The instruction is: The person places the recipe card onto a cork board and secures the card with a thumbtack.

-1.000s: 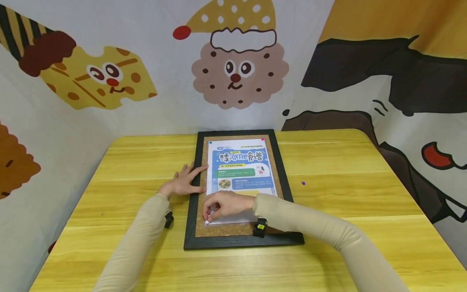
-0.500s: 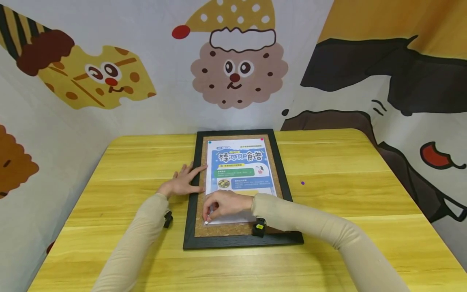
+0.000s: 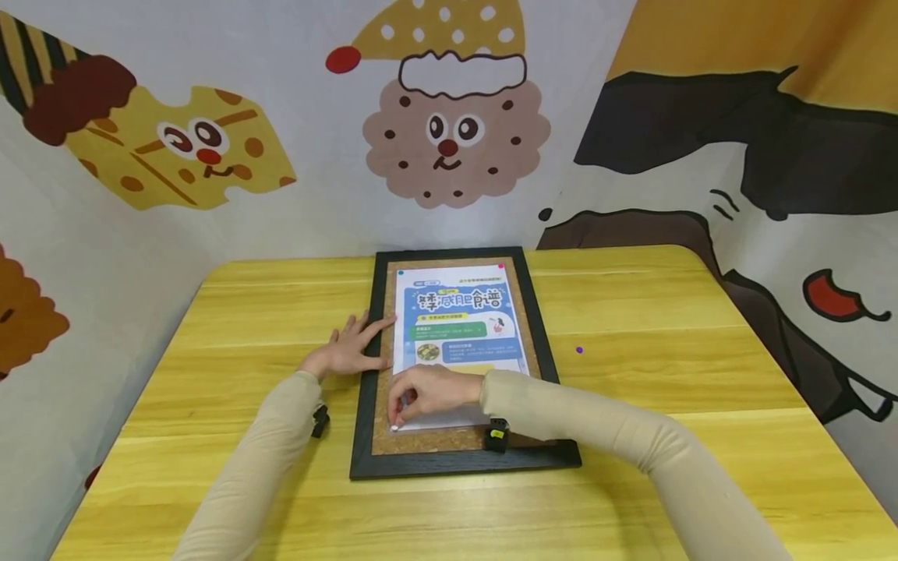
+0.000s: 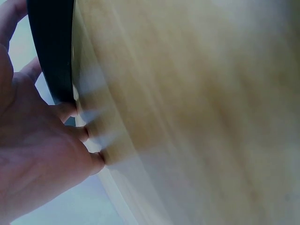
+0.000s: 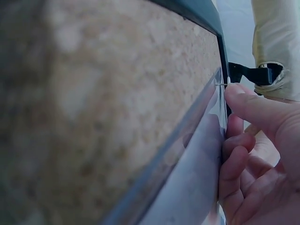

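Observation:
A printed poster (image 3: 459,331) lies on a cork board (image 3: 428,444) with a black frame (image 3: 542,335). My right hand (image 3: 435,388) pinches a white thumbtack (image 3: 394,427) between thumb and fingertip at the poster's lower left corner. In the right wrist view, its thin metal pin (image 5: 221,85) shows at the clear-edged corner of the sheet; how deep it sits I cannot tell. My left hand (image 3: 347,352) lies spread across the frame's left side, thumb and index finger reaching the poster's edge. A teal thumbtack (image 3: 401,273) and a pink thumbtack (image 3: 501,266) hold the top corners.
A purple thumbtack (image 3: 579,350) lies on the yellow wooden table (image 3: 652,312), right of the frame. Behind the table hangs a cloth (image 3: 323,210) with cartoon prints. My right forearm (image 3: 582,413) crosses the board's lower right part, covering that poster corner.
The head view has shifted very slightly. Both hands stay in the same places, the right one still at the poster's lower left corner with the white thumbtack.

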